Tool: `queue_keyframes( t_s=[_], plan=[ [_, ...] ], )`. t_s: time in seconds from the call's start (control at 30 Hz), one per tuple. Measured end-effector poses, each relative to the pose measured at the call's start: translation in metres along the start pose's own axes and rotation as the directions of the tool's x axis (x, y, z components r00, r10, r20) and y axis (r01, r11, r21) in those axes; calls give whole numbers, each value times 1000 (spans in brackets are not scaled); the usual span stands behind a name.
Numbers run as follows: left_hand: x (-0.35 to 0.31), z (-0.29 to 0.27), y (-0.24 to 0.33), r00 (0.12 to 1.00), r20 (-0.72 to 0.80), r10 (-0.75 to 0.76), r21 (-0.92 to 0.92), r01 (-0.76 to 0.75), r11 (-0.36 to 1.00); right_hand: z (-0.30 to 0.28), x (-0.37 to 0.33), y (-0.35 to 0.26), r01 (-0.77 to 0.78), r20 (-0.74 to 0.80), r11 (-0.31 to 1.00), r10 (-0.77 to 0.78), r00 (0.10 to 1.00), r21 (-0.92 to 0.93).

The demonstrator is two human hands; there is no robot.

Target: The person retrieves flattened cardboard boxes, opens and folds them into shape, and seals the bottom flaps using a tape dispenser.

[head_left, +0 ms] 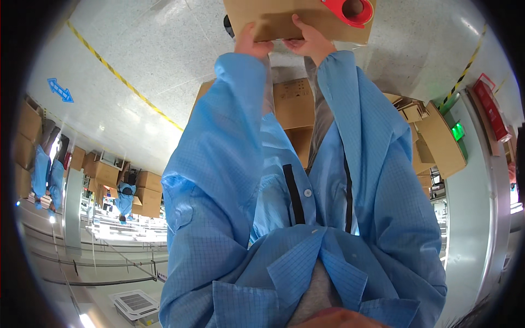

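A brown cardboard box (284, 13) is in front of me at the top of the head view, its far part cut off by the frame. My left hand (254, 44) grips its near edge, thumb up on the top face and fingers curled at the rim. Close to its right, my right hand (311, 41) holds the same edge, its thumb also lying on the cardboard. On the box's right part rests a red tape dispenser (358, 21) with a round opening; neither hand touches it. The undersides of the fingers are partly hidden by the box edge.
Below my arms, between my legs, another cardboard box (294, 101) shows. Opened cartons (437, 139) stand to the right beside a grey pillar (470, 218). Yellow-black tape (123, 79) marks the floor. Several people in blue (124, 198) and stacked boxes (147, 194) are far left.
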State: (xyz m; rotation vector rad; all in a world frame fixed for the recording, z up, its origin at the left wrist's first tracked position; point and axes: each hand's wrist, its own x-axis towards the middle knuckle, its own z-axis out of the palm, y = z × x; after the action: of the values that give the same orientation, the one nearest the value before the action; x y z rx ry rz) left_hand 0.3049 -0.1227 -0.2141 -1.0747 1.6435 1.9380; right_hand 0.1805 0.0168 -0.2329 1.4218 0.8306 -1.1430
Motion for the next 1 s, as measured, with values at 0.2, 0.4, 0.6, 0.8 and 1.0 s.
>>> queue_keyframes(
  t_s=[0.2, 0.4, 0.6, 0.8, 1.0],
  plan=[
    [26, -4, -7, 739, 39, -673, -911, 302, 280, -8, 7, 5, 102, 61, 985, -112, 992, 142],
    [29, -11, -21, 787, 36, -615, -924, 260, 279, -21, 8, -5, -12, 113, 972, -15, 993, 233],
    [32, -10, -25, 725, -32, -688, -944, 204, 259, -81, -12, -50, 143, 175, 926, -214, 961, 350],
    [33, -6, -31, 729, -87, -679, -933, 179, 312, -118, -46, -94, 107, 125, 901, -174, 977, 420],
    [40, -2, -30, 720, -70, -691, -849, 321, 421, -145, -17, -104, 271, 52, 873, -318, 947, 405]
  ],
)
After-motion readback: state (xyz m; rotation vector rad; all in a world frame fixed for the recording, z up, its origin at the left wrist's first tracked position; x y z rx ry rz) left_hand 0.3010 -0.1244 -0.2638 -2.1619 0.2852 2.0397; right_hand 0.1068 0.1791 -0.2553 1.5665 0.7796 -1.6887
